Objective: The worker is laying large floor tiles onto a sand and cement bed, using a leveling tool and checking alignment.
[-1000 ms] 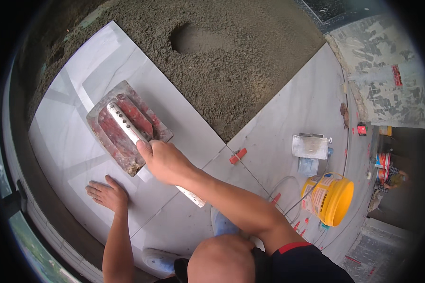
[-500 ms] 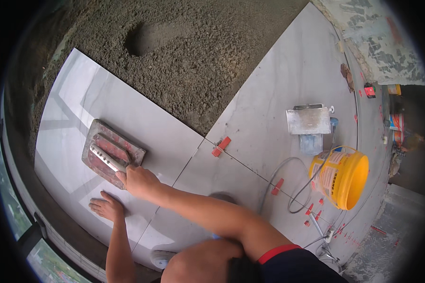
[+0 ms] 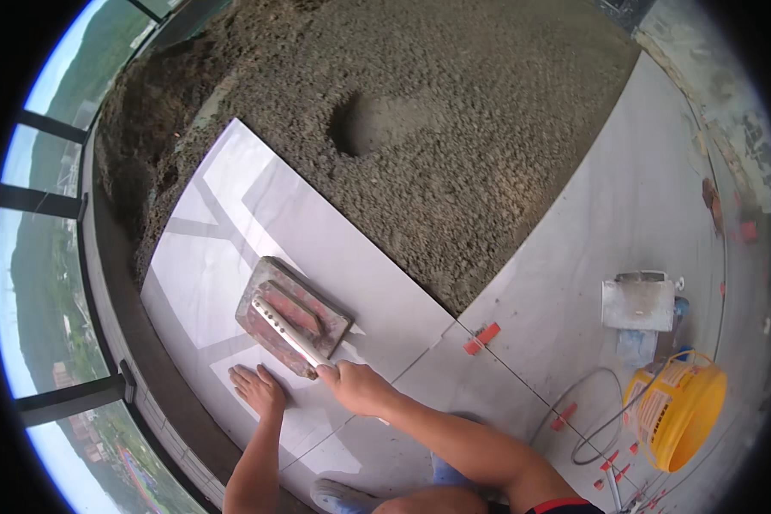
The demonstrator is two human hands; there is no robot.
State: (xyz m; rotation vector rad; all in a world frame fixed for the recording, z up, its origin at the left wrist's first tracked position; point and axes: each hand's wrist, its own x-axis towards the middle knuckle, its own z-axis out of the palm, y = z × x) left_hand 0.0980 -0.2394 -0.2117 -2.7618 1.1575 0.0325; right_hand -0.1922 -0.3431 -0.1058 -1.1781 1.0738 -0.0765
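Note:
My right hand point(image 3: 348, 383) is closed round the long white handle of a rectangular tool point(image 3: 295, 313) with a worn red-and-grey base, which sits over a large glossy white marble-patterned floor tile point(image 3: 197, 283). My left hand point(image 3: 259, 390) lies palm down on that tile, fingers spread, just below the tool's lower left side. The tile's upper right edge borders a bed of damp grey mortar point(image 3: 454, 154) with a hollow in it. A red tile clip point(image 3: 481, 337) sits on the joint near the tile's right corner.
At right, laid tiles point(image 3: 565, 257) carry a metal-plated tool point(image 3: 636, 304), a hose, several red clips and a yellow bucket point(image 3: 677, 415). At left, a curved-looking ledge point(image 3: 111, 257) runs below railed windows. A rough plastered surface point(image 3: 720, 103) is at upper right.
My view has swung, so the floor sits further right and the windows show more at left. The red tool looks lower on the tile than a second ago. My left hand remains on the tile.

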